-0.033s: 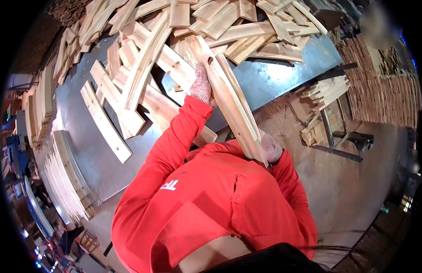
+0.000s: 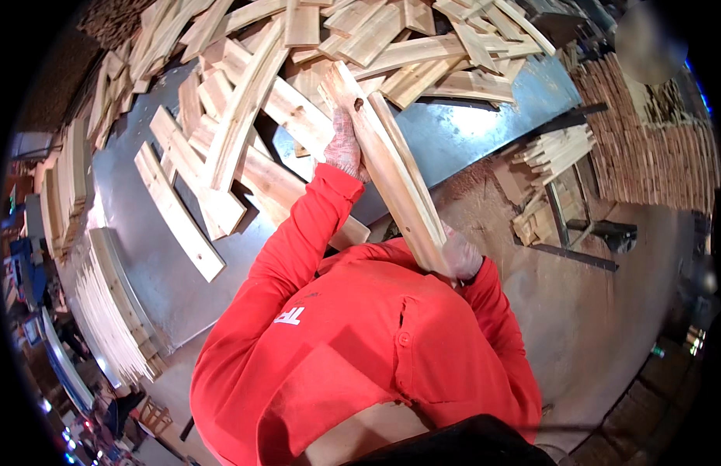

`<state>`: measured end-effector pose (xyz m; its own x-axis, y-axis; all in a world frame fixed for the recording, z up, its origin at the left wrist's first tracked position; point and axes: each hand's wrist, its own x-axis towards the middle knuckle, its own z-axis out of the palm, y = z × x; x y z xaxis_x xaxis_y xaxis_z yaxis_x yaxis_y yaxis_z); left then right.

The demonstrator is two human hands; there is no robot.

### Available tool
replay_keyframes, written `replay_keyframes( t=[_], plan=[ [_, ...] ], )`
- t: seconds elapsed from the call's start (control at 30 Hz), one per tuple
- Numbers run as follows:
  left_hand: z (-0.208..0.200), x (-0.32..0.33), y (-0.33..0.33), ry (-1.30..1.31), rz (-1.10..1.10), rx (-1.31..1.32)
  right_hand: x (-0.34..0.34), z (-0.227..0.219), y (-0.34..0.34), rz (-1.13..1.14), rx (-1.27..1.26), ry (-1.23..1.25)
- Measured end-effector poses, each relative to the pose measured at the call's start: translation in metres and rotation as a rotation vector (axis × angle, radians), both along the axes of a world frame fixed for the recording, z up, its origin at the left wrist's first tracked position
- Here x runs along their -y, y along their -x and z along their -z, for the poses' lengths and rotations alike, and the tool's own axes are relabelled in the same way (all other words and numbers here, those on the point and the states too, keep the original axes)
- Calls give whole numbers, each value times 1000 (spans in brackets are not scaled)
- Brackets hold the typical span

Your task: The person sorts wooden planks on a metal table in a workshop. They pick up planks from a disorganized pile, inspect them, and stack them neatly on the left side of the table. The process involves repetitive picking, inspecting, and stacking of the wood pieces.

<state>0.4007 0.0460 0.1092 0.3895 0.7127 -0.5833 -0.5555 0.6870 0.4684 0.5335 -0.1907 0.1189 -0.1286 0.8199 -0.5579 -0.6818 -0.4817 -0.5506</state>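
Two pale wooden boards, a front one [image 2: 387, 175] with a dark knot hole near its far end and a second one [image 2: 401, 140] along its right side, slant across in front of my chest. My left hand [image 2: 345, 146], in a speckled knit glove, is closed around their left edge near the far end. At the near end, my right hand [image 2: 460, 255], also gloved and slightly blurred, is closed on the boards' right side. The fingers' undersides are hidden behind the wood.
Loose boards [image 2: 248, 105] lie heaped on a metal-topped table [image 2: 484, 116]. A neat stack of boards [image 2: 116, 303] stands at the left. To the right are a dark metal frame [image 2: 570, 213] with wood pieces and a tall stack of slats [image 2: 648, 140].
Hardly anything differs. The surroundings sit very slightly further left in view, and my right hand has shifted a little at the boards' near end.
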Motion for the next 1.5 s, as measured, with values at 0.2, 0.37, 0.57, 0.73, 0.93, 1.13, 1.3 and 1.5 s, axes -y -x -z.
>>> replay_keyframes(
  t=[0.2,0.37,0.57,0.73,0.93,1.13,1.3,1.5],
  plan=[
    [18,1,-52,-480,203,-60,24,-41,-25,-110,766,-88],
    [29,7,-99,-706,662,-361,96,69,-171,367,1063,63],
    [54,25,-152,-636,658,-501,149,140,-478,392,1610,480],
    [86,49,-197,-564,620,-783,127,228,-682,-604,1805,1040],
    [112,46,-201,-512,548,-1026,90,379,-796,363,1488,983],
    [109,42,-212,-422,517,-1090,92,432,-793,474,1357,608],
    [121,24,-218,-396,529,-1070,135,455,-797,592,1091,497],
    [112,50,-223,-413,388,-1206,107,461,-771,537,1077,605]
  ],
)
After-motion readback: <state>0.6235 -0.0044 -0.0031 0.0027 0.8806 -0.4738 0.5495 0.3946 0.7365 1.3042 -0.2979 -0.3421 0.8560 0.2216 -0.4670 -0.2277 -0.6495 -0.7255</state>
